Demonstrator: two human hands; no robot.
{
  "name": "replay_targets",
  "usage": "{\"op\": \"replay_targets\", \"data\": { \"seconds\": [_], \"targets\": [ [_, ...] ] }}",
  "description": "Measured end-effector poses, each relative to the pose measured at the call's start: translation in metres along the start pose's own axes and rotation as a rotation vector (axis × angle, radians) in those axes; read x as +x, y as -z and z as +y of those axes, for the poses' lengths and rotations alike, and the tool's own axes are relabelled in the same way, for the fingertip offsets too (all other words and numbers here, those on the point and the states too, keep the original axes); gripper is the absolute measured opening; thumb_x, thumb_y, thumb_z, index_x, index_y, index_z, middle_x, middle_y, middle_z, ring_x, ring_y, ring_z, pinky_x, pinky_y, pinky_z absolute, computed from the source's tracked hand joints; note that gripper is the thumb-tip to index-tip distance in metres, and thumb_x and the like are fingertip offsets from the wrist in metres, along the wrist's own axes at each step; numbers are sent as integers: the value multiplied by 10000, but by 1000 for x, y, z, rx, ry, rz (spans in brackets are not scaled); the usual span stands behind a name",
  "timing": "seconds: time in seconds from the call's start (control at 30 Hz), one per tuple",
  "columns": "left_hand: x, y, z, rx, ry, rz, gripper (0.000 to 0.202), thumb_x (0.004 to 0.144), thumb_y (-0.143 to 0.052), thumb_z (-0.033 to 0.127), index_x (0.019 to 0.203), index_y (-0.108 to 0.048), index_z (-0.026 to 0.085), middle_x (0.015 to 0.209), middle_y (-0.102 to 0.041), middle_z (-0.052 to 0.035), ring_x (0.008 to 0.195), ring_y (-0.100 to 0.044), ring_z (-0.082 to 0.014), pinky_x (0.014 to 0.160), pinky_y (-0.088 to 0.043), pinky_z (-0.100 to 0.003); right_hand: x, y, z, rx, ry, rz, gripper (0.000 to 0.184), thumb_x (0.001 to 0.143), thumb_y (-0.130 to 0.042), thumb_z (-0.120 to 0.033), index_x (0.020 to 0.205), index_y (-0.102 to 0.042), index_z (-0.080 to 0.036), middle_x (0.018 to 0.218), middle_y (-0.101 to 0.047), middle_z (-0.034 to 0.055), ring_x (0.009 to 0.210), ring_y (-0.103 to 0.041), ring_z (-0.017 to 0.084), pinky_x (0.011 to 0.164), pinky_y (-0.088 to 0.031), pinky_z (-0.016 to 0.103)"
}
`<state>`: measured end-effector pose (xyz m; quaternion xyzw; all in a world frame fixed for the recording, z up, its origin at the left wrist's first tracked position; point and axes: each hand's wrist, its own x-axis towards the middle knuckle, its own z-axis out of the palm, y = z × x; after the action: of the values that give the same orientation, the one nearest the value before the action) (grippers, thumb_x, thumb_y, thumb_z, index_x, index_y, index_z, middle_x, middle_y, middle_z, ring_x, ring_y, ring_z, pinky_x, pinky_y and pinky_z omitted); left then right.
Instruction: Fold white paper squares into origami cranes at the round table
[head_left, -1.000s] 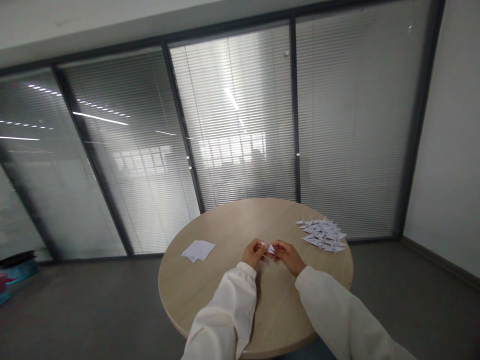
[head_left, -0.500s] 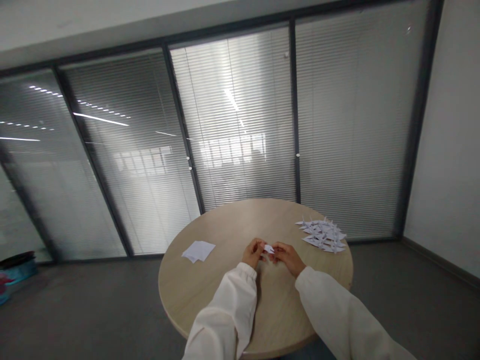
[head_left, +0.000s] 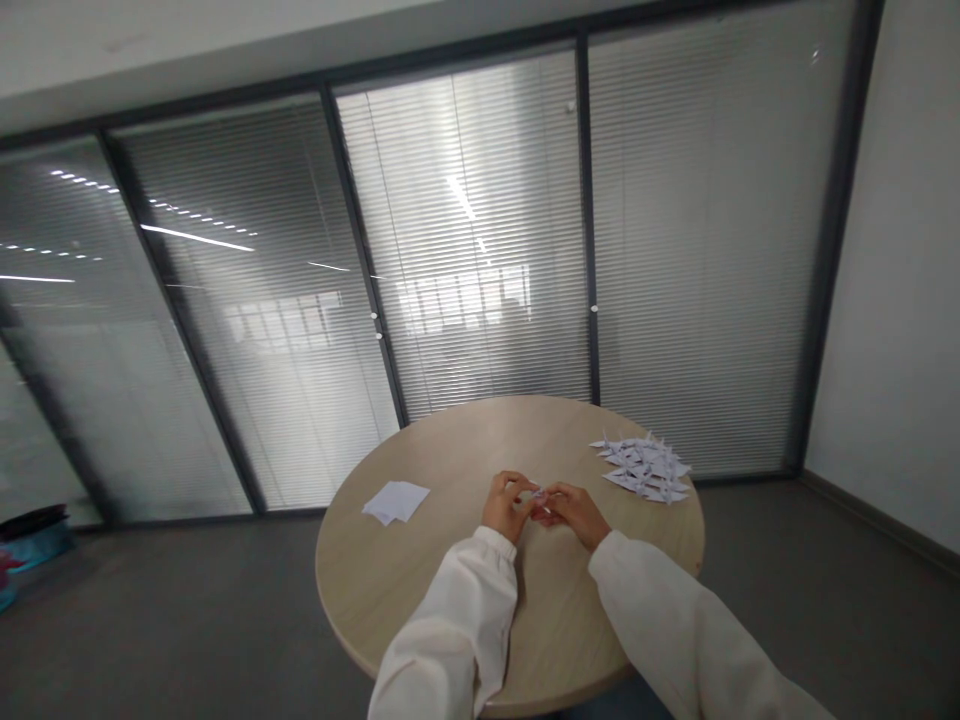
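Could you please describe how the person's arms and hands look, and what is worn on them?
The left hand and right hand wear no gloves. The left sleeve and right sleeve are long, loose, off-white, without visible markings; the left cuff is gathered. Finer details are too small to tell.

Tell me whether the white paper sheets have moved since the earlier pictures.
No; the white paper sheets lie at the same spot on the round table.

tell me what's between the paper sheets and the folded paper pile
In the head view, the left hand and right hand are between the sheets and the pile, holding a small paper piece.
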<state>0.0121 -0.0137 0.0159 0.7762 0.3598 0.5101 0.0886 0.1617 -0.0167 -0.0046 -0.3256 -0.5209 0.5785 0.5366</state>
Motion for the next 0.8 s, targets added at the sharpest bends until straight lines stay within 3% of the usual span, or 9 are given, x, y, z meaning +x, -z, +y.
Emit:
{"op": "replay_targets", "data": {
  "seconds": [0.17, 0.3, 0.4, 0.5, 0.8],
  "targets": [
    [3, 1, -6, -58, 140, 24, 108, 682, -602, 294, 698, -669, 210, 778, -559, -53, 777, -524, -162, 561, -453, -224, -3, -4, -2, -45, -9, -88, 300, 621, -624, -438, 698, -552, -158, 581, -631, 15, 570, -624, 180, 570, -492, 298],
    [3, -1, -12, -224, 334, 20, 162, 632, -625, 344, 649, -653, 185, 734, -568, -41, 701, -540, -153, 516, -450, -212, -3, -2, -1, -183, 127, -14, 287, 676, -575, -441, 699, -544, -157, 574, -597, 6, 516, -573, 135, 490, -459, 236],
    [1, -6, -15, -409, 494, -33, 263, 567, -654, 409, 619, -621, 154, 674, -564, -30, 654, -544, -152, 485, -464, -220, -2, 2, 1, -290, 249, 66, 261, 689, -574, -415, 774, -568, -167, 612, -570, -3, 541, -533, 118, 470, -439, 206],
    [1, -9, -17, -571, 629, -136, 369, 495, -687, 463, 624, -594, 130, 592, -559, -6, 587, -549, -144, 516, -487, -263, -2, 4, 0, -340, 296, 38, 253, 687, -582, -399, 796, -595, -171, 694, -577, 11, 615, -531, 128, 503, -445, 209],
    [0, -8, -16, -697, 706, -213, 461, 420, -723, 493, 620, -569, 108, 565, -576, 0, 552, -566, -141, 519, -510, -292, -3, 7, -4, -277, 268, -24, 270, 668, -605, -407, 780, -611, -162, 685, -582, 9, 604, -529, 131, 521, -443, 220]
  ]
}}
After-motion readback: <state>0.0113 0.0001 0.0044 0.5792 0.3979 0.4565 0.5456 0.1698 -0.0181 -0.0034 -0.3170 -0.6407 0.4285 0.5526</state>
